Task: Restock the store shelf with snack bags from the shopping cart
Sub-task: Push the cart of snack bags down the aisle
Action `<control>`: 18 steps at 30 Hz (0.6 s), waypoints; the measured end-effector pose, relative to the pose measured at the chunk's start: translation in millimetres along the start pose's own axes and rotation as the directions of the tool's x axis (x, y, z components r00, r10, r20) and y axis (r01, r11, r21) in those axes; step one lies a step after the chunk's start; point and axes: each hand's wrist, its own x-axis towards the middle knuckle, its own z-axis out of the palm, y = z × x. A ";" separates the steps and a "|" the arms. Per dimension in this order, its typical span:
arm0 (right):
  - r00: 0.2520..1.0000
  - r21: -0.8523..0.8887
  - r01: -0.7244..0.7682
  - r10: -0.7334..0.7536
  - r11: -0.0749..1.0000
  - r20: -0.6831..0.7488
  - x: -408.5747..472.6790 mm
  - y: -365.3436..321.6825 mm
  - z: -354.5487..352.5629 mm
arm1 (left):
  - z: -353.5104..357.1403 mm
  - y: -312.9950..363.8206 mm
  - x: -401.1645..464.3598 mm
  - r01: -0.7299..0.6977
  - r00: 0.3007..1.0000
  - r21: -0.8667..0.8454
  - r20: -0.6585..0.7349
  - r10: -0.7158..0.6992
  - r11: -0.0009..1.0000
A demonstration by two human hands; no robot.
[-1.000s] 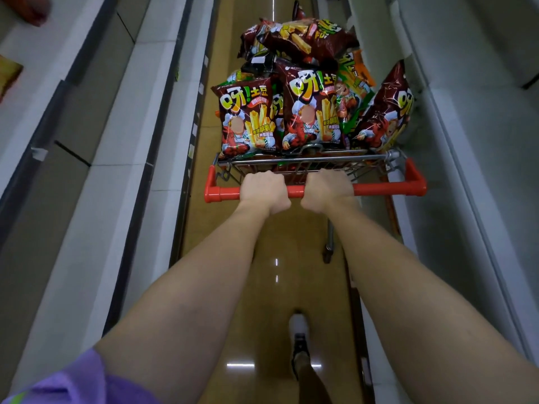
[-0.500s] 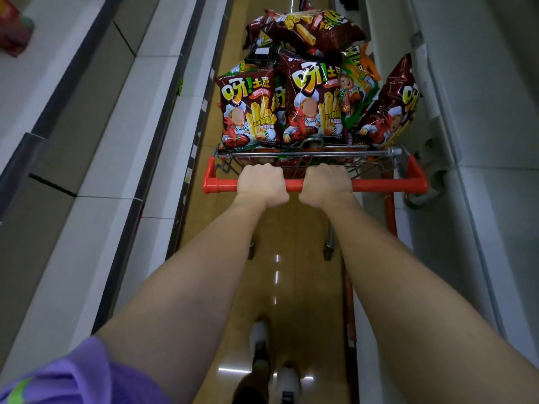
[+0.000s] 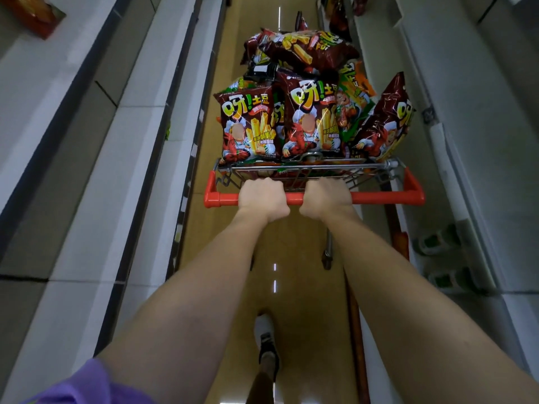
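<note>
A wire shopping cart (image 3: 390, 166) with a red handle bar (image 3: 385, 197) stands in the aisle ahead of me. It is heaped with several dark red snack bags (image 3: 249, 126) printed with yellow fries, plus a green and orange bag (image 3: 354, 97). One bag (image 3: 309, 51) lies flat on top of the pile. My left hand (image 3: 262, 198) grips the handle bar left of its middle. My right hand (image 3: 326, 196) grips it just beside, both fists curled over the bar.
White store shelves (image 3: 140, 118) run along the left of the aisle, and more shelves (image 3: 455, 118) along the right. A red packet (image 3: 35, 13) lies on the upper left shelf. Green-labelled bottles (image 3: 437, 242) sit low on the right. My shoe (image 3: 264, 333) is on the tan floor.
The cart and I have rolled forward along the aisle. Shelf sections slid past, bottles came into view at the right, and my feet swapped. Both hands kept their grip.
</note>
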 end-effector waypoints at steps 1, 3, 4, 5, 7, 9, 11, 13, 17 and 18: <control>1.000 0.001 -0.006 0.006 1.000 0.016 20.4 2.0 -7.4 | -6.3 -6.2 19.8 -0.001 1.000 -0.005 0.004 0.001 1.000; 0.999 0.000 -0.015 0.015 1.000 0.034 61.3 5.3 -21.1 | -17.6 -18.1 59.4 -0.009 1.000 0.000 0.007 0.009 1.000; 0.999 0.000 -0.020 0.020 1.000 0.036 78.4 6.9 -26.4 | -21.9 -23.2 75.7 -0.007 1.000 0.002 0.008 0.007 1.000; 0.999 0.004 -0.027 0.027 1.000 0.032 96.5 9.0 -32.2 | -27.4 -28.3 93.7 -0.009 1.000 0.003 0.008 0.009 1.000; 0.999 0.008 -0.041 0.040 0.999 0.033 130.3 13.5 -42.5 | -36.6 -37.6 128.2 -0.012 1.000 0.004 0.018 0.012 1.000; 0.998 -0.002 -0.043 0.043 0.999 0.041 155.9 17.4 -50.0 | -43.5 -45.9 154.4 -0.018 0.999 0.005 0.028 0.018 1.000; 0.998 -0.010 -0.039 0.040 0.999 0.038 186.5 22.0 -59.0 | -51.4 -54.8 185.6 -0.031 0.999 0.014 0.022 0.031 0.999; 0.999 -0.004 -0.038 0.038 0.999 0.036 213.8 26.6 -67.9 | -59.6 -62.6 213.2 -0.041 0.999 0.024 0.020 0.040 0.999; 0.999 -0.004 -0.030 0.030 1.000 0.045 272.4 37.4 -88.3 | -77.4 -77.5 272.4 -0.041 0.999 0.031 0.030 0.040 0.999; 0.999 0.000 -0.027 0.027 1.000 0.044 287.6 41.0 -93.5 | -82.2 -80.8 287.9 -0.042 0.999 0.030 0.029 0.041 0.999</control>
